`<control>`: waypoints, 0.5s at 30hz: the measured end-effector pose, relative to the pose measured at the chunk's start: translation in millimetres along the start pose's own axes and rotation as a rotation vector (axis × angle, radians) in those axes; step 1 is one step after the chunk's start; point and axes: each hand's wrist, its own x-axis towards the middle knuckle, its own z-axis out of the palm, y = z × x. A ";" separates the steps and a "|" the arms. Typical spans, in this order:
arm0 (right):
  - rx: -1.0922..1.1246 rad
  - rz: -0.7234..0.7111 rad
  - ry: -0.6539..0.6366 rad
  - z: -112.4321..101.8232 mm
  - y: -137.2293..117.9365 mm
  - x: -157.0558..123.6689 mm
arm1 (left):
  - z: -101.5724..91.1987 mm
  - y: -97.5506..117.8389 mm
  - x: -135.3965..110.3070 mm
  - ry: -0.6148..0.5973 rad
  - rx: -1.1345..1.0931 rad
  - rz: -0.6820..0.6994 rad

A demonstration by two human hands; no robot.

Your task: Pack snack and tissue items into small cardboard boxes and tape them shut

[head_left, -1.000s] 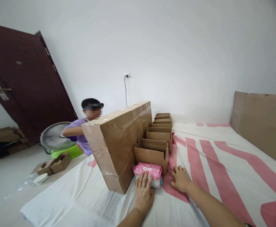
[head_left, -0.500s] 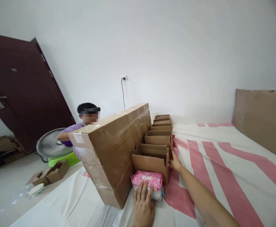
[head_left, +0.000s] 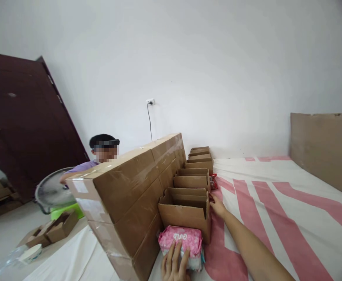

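Observation:
A pink-and-white soft pack [head_left: 185, 236], perhaps sanitary pads, stands against the front of the nearest open cardboard box [head_left: 182, 214]. My left hand [head_left: 175, 265] lies on the near side of the pack with its fingers spread. At the box's right side is my right hand [head_left: 218, 206], its fingertips at the box wall and partly hard to make out. Several more open boxes [head_left: 191, 182] run in a row behind, towards the wall. A small red item [head_left: 213, 182] shows beside the second box.
Taped cartons [head_left: 124, 195] form a stacked wall left of the row. Beyond it, a person in a purple top [head_left: 83, 167] is near a fan [head_left: 56, 189]. A striped sheet [head_left: 259, 210] covers the surface; a large cardboard panel [head_left: 323, 148] stands at right.
The view has shifted, so boxes, pack and hands appear lower and slightly left. More of the red item shows. My left hand stays on the pack, my right hand by the box.

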 end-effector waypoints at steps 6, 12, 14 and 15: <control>-0.098 -0.001 0.091 -10.6 -37.9 -22.8 | 5.5 0.0 -3.0 0.015 -0.044 -0.054; -0.087 -0.212 0.235 -43.9 -147.2 -89.9 | 0.5 6.3 -0.7 -0.064 -0.110 -0.109; -0.054 -0.345 0.219 -62.2 -195.9 -137.1 | -3.7 9.4 1.3 -0.100 -0.095 -0.122; -0.031 -0.482 0.186 -72.6 -217.1 -163.7 | -6.4 10.9 2.6 -0.117 -0.081 -0.126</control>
